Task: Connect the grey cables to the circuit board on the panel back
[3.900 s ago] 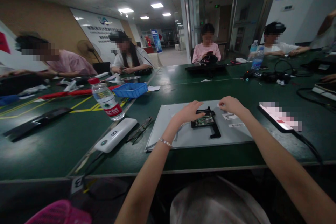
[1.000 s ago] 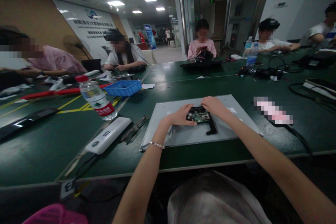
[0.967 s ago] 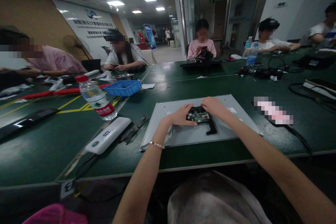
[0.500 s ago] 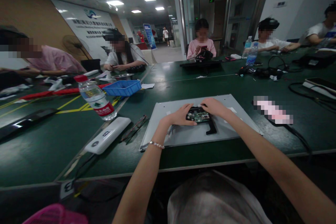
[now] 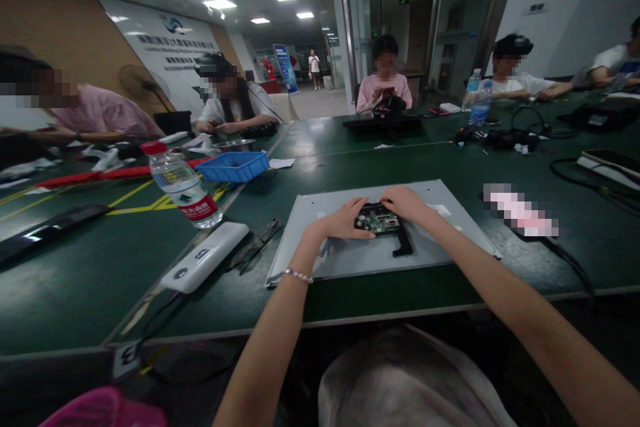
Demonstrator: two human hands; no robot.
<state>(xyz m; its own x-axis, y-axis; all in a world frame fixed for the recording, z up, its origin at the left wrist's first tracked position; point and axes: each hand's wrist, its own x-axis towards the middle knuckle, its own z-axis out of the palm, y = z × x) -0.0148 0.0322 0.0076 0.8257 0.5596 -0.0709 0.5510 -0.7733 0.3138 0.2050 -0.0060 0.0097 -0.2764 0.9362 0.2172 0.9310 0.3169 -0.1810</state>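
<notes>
A grey flat panel (image 5: 350, 263) lies on the green table in front of me. On its middle sits a black frame with a green circuit board (image 5: 379, 220), and a black bracket arm (image 5: 403, 243) sticks out from it toward me. My left hand (image 5: 347, 219) grips the left side of the board's frame, thumb at the near edge and fingers at the far edge. At the frame's far right corner, my right hand (image 5: 404, 203) has its fingers bent and pressed together; the fingertips are partly hidden.
To the left are glasses (image 5: 254, 247), a white power bank (image 5: 206, 259), a water bottle (image 5: 185, 187) and a blue tray (image 5: 235, 167). A blurred-out pink object (image 5: 520, 210) with a cable lies right of the panel. Several people sit around the table.
My right hand has shifted very slightly to the left along the frame's far edge. My left hand and the board look unmoved.
</notes>
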